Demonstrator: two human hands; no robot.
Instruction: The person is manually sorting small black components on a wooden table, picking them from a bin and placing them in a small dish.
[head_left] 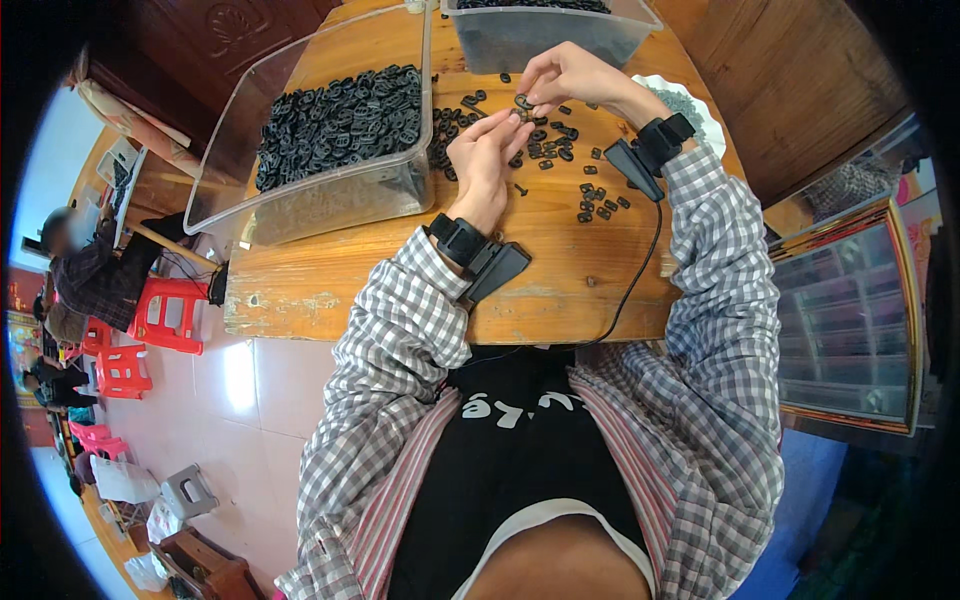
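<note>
My left hand (484, 158) and my right hand (568, 78) meet above a wooden table (330, 270), both pinching one small black ring-shaped part (523, 102) between their fingertips. Beneath and around the hands lie several loose small black parts (596, 196) scattered on the wood. Each wrist carries a black band with a black box; a cable runs from the right one toward my body. Both sleeves are grey-white checked.
A clear plastic bin (300, 200) heaped with black parts stands at the left of the table; a second clear bin (540, 35) stands at the far edge. A white dish (690, 100) sits behind my right wrist. People sit on red stools (165, 315) at the far left.
</note>
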